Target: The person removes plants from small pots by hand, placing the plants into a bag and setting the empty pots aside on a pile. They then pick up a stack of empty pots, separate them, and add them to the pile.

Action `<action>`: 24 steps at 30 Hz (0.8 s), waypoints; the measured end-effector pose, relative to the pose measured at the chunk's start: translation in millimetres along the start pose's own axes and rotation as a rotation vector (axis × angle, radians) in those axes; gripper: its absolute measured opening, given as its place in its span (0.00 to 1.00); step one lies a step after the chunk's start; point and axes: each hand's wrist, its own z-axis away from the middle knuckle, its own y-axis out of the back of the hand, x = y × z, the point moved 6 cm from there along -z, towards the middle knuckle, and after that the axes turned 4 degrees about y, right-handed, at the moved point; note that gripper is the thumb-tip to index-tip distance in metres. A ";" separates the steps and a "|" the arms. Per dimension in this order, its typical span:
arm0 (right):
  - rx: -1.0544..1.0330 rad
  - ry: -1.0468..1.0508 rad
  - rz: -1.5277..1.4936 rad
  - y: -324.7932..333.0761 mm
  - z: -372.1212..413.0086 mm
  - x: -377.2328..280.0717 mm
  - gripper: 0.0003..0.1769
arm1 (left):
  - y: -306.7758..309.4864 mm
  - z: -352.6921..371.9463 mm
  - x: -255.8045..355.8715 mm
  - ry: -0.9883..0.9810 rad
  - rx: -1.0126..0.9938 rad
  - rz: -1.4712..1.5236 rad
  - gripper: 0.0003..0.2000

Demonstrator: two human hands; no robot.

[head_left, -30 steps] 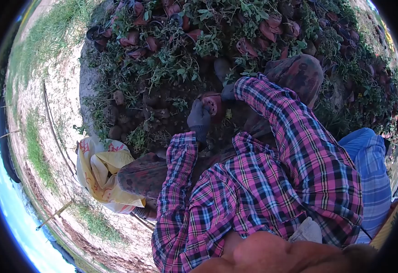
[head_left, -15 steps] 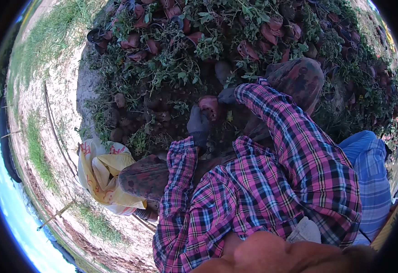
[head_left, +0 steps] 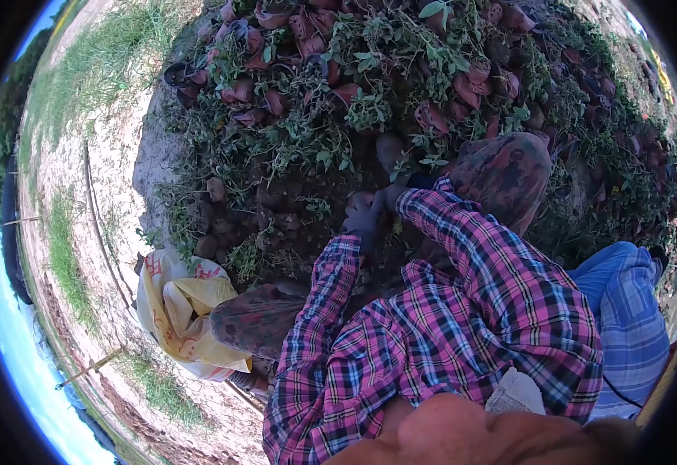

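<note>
My left hand (head_left: 362, 217), in a dark glove, is wrapped around a brown clump (head_left: 359, 200) that looks like soil. Against its right side is my right hand (head_left: 394, 195), also gloved; its fingers are partly hidden, so its grip is unclear. Both hands are low over dark soil, between my knees. A rounded brown lump (head_left: 389, 150) lies just above my right hand. Beside my right wrist is a dark bluish object (head_left: 422, 180), partly covered by the sleeve.
Leafy plants and reddish pots (head_left: 469, 89) spread across the top. Several brown lumps (head_left: 207, 246) lie at the left of the soil. A white and yellow sack (head_left: 191, 302) stands by my left knee. Blue plaid cloth (head_left: 634, 318) is at the right.
The reddish pot held between my hands has gone from between them; a brown clump is there now. My hands have come together, and the view has shifted slightly.
</note>
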 end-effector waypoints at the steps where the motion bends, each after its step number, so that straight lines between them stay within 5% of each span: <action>1: -0.050 0.004 0.071 5.5 -3.3 2.6 0.13 | -4.2 -3.4 -0.7 0.098 -0.062 0.062 0.29; 4: -0.096 0.023 0.083 54.1 -3.7 0.0 0.13 | -29.8 -16.8 -14.8 0.048 -0.039 0.084 0.34; 6: 0.129 -0.024 -0.387 134.2 27.1 -23.7 0.14 | -45.6 -27.0 -22.6 -0.001 0.009 0.086 0.35; 8: 0.773 -0.011 -0.235 202.0 42.4 -33.1 0.13 | -47.6 -28.6 -23.8 0.009 0.006 0.094 0.37; 10: 0.924 -0.131 -0.177 247.4 47.5 -34.6 0.12 | -39.4 -24.2 -21.1 0.065 -0.043 0.095 0.39; 13: 0.657 -0.255 0.010 253.4 -8.3 -14.0 0.11 | -18.5 -13.3 -13.9 -0.028 0.007 0.096 0.40; 17: 0.572 -0.161 0.197 271.1 7.0 -41.1 0.14 | 57.7 15.0 -35.6 -0.246 0.579 0.568 0.34; 18: 0.573 -0.092 0.167 273.7 14.6 -50.2 0.14 | 63.8 7.3 -55.0 -0.049 0.540 0.685 0.27; 20: 0.587 0.058 0.118 284.5 25.4 -62.4 0.13 | 82.6 16.6 -59.0 0.045 0.118 1.683 0.17; 21: 0.694 0.264 0.144 286.8 30.9 -73.6 0.13 | 90.4 13.6 -62.6 -0.079 0.022 1.839 0.16; 24: 0.378 0.205 -0.576 265.2 48.2 -89.7 0.10 | 114.2 28.6 -70.7 -0.257 -0.047 2.044 0.14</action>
